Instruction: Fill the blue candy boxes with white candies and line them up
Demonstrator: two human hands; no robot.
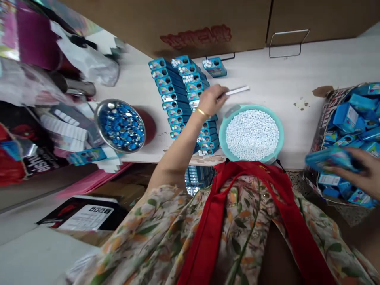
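Observation:
My left hand [212, 99] pinches a slim white strip [238, 90] above the rows of blue boxes. Those small blue boxes [175, 113] stand upright in two columns, with round holes in their tops and white pellets on several. A single blue box [215, 67] is set apart behind them. Beside my left hand sits a turquoise basin [281, 136] full of small white pellets [252, 134]. At the far right, my right hand [363, 170] grips a blue box [329, 160], blurred by motion, over a carton of similar boxes.
The open carton [316, 148] at the right holds many loose blue boxes. A steel bowl [142, 126] of blue and silver caps stands left of the columns. Brown cabinet doors [208, 23] with wire handles border the back. Bags [86, 59] and packages crowd the left.

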